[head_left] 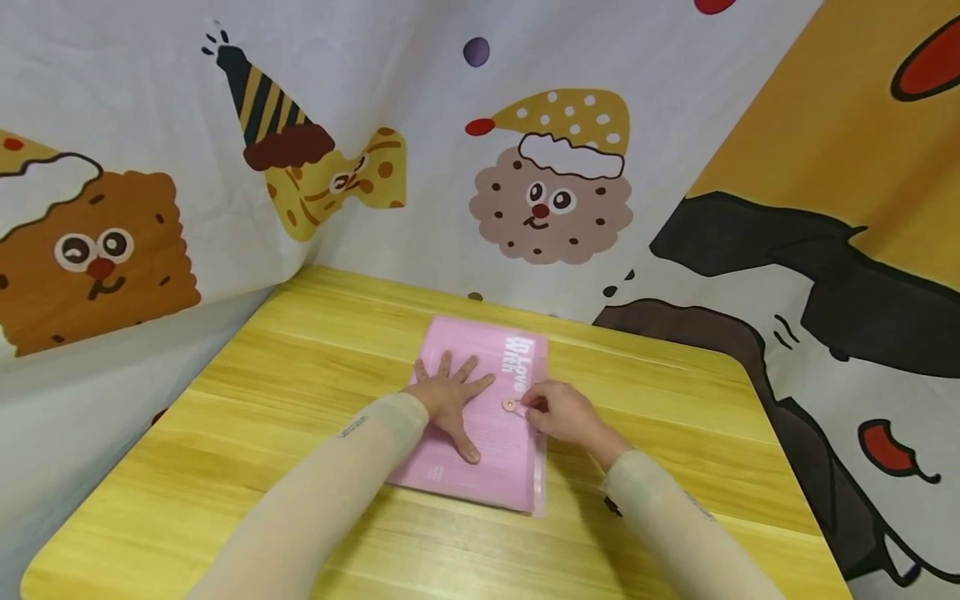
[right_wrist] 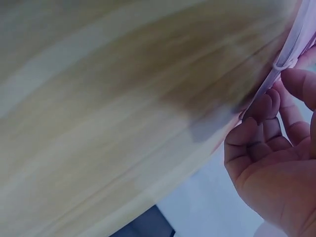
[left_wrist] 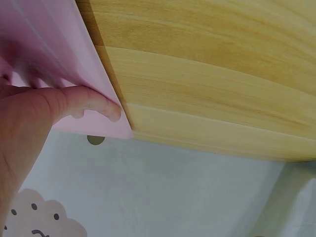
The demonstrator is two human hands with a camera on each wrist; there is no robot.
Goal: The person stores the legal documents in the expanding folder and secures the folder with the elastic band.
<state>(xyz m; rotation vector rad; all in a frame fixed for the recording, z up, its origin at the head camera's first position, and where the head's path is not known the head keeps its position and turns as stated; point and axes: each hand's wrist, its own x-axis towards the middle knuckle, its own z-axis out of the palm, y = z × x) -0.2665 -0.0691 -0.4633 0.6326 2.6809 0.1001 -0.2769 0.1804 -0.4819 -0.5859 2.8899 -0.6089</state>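
A pink plastic document folder [head_left: 491, 467] with white lettering lies flat on the table. My left hand [head_left: 447, 402] rests on its left part with the fingers spread; in the left wrist view its straight fingers lie along the pink cover [left_wrist: 64, 34]. At the folder's right side is a round closure button [head_left: 510, 405]. Beside that button my right hand [head_left: 564, 412] pinches a thin pale closure string with thumb and forefinger. The right wrist view has the string [right_wrist: 284, 66] at the folder's edge, partly hidden by the fingers.
The folder lies on a wood-grain table [head_left: 255, 417] with rounded corners. A white cloth [head_left: 420, 50] printed with cartoon biscuits hangs behind and around the table. A small dark object [head_left: 612, 506] shows beside the right forearm.
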